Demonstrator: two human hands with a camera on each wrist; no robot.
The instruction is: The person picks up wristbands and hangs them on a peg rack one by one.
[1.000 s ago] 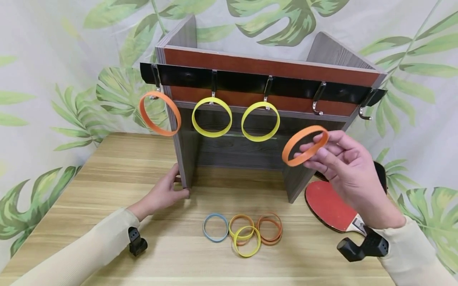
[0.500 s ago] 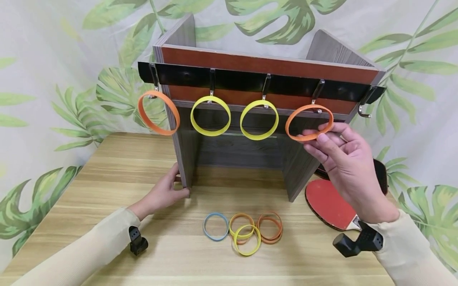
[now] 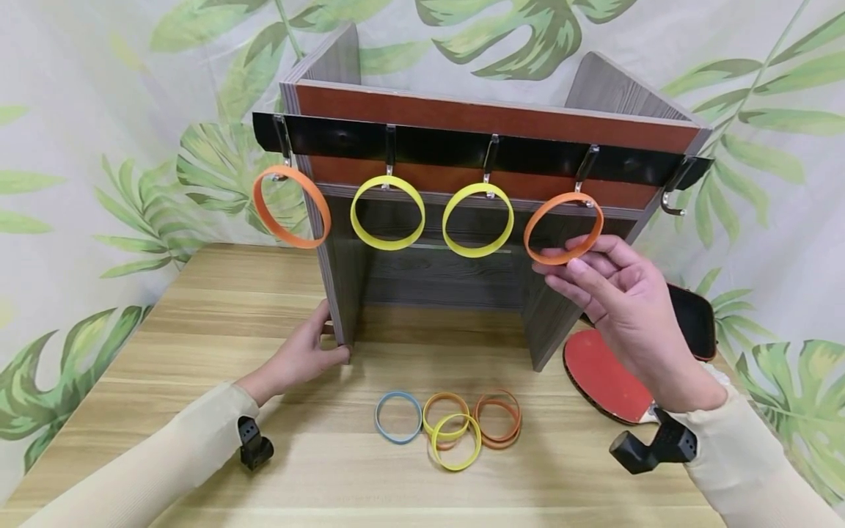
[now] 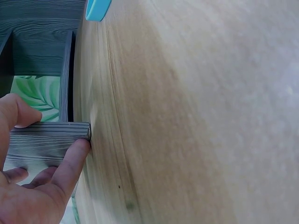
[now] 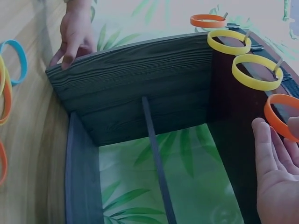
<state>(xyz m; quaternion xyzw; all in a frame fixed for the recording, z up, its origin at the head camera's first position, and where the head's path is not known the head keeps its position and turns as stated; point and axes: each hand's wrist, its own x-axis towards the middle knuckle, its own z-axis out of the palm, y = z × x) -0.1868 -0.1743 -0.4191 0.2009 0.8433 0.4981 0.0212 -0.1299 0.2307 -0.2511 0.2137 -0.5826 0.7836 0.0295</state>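
Orange ring [image 3: 554, 259] is pinched in right hand [image 3: 622, 304], well apart from left hand [image 3: 302, 358].

The orange band [image 3: 551, 259] toward your right looks like smooth rubber with a mostly matt face, and you have the same even finish on the yellow band [image 3: 478, 253] and the blue band [image 4: 98, 10]. The hooks [image 3: 584, 167] are bright, polished metal; the black rail [image 3: 439, 147] behind them is glossy. Your stand [image 5: 126, 84] looks like grey wood-grain board, streaked and dull, with a smooth reddish-brown panel [image 3: 495, 114] across its front. Your worktop [image 3: 218, 315] is wood-grained, with a slight sheen. The backdrop [image 3: 79, 220] looks like lightly creased cloth, your sleeves [image 3: 158, 455] matt fabric, your wrist cameras [image 3: 253, 444] hard black plastic.
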